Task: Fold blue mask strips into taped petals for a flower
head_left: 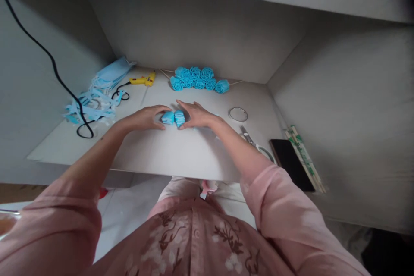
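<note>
Two small stacks of cut blue fabric pieces stand side by side on the white tabletop (152, 151). Around the left stack of blue pieces (167, 118) curls my left hand (150, 117), thumb and fingers at its edges. My right hand (198, 115) grips the right stack of blue pieces (179, 118) between thumb and fingers. The two stacks almost touch each other. Behind my hands lies a group of blue fabric roses (194, 79) on thin sticks.
At left are face masks (113, 71), blue scraps (93, 103), a yellow glue gun (142, 79) and its black cord (53, 62). To the right lie a metal ring (238, 114), scissors (248, 135), a dark phone (291, 164) and wrapped sticks (304, 157). Walls enclose the table's back and sides.
</note>
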Demonstrator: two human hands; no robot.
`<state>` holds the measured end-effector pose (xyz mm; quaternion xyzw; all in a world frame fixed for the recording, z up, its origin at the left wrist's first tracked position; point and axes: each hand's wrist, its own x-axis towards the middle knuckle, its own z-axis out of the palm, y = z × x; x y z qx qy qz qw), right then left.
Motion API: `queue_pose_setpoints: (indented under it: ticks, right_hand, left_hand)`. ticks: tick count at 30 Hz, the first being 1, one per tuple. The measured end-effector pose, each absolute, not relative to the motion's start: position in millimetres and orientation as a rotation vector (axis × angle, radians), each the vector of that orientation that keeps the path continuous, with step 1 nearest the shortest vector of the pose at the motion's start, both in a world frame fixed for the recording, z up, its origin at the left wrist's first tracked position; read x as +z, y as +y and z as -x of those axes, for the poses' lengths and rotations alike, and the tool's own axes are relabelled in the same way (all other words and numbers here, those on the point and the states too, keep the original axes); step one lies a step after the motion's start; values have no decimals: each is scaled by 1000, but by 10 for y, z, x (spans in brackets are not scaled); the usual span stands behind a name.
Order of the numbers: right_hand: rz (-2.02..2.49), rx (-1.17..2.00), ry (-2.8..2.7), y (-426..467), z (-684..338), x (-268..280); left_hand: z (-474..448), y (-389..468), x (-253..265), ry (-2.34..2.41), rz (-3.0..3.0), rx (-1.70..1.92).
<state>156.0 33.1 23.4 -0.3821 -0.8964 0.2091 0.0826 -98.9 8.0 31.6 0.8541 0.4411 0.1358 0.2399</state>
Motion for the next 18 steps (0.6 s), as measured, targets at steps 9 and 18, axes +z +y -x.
queue_pose_setpoints:
  ticks: [9,18]
  right_hand:
    - [1043,510,-2683,371,-1483,178]
    - [933,492,-2624,321,-1545,108]
  left_hand:
    - [941,74,202,1201,-2346,545]
    - [800,103,164,1301,-2386,547]
